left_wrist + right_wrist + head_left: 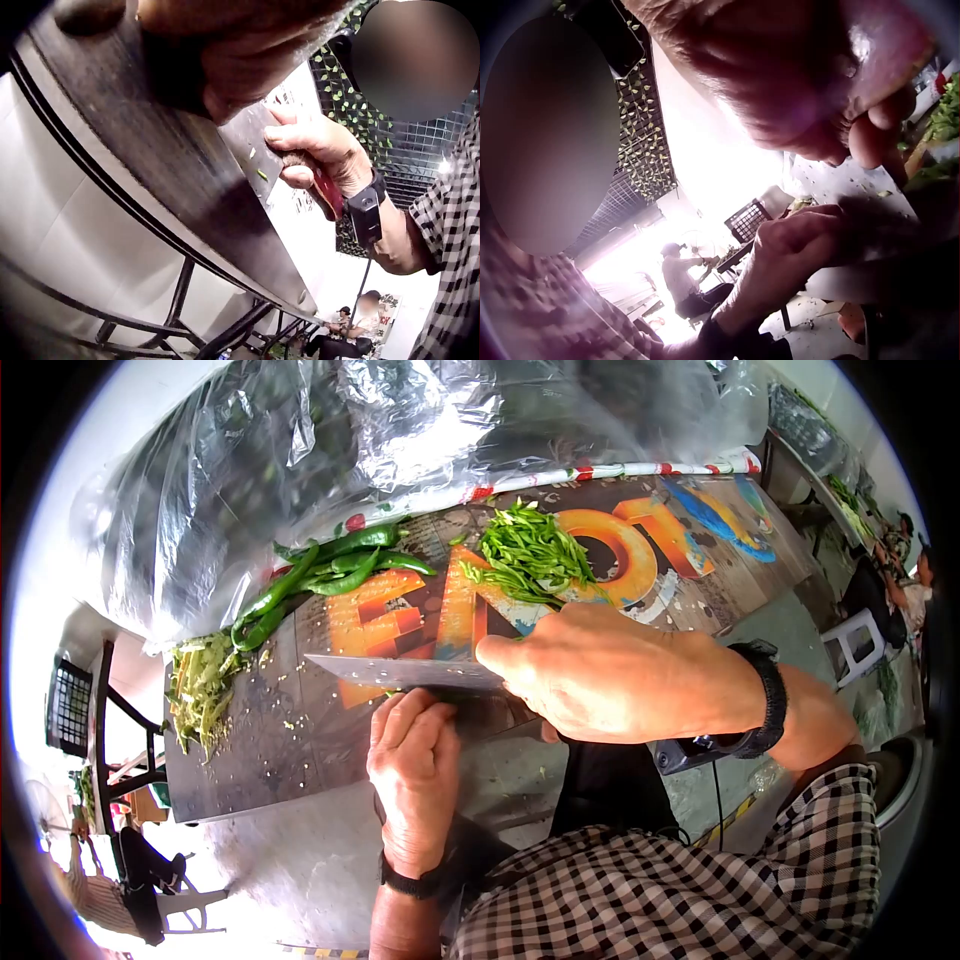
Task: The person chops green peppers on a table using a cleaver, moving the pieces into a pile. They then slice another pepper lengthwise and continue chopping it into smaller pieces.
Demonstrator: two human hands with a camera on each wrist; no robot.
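Observation:
My right hand [620, 675] grips a cleaver [400, 671] by its reddish handle [327, 193], the broad blade pointing left across the table edge. Bits of green cling to the blade in the left wrist view. Curled fingers of my left hand [415, 760] sit right beside the blade, pinching a green chili pepper [394, 694] that is mostly hidden; only a sliver of green shows. Beyond the blade lies a heap of sliced green chili [530, 555]. Several whole green chilies [320, 572] lie at the far left of the table.
Pepper scraps [205, 685] pile on the left end of the printed wooden table [300, 760]. Clear plastic sheeting [430, 430] covers something bulky along the far side. A white stool [855, 645] stands at the right, and other people sit in the background.

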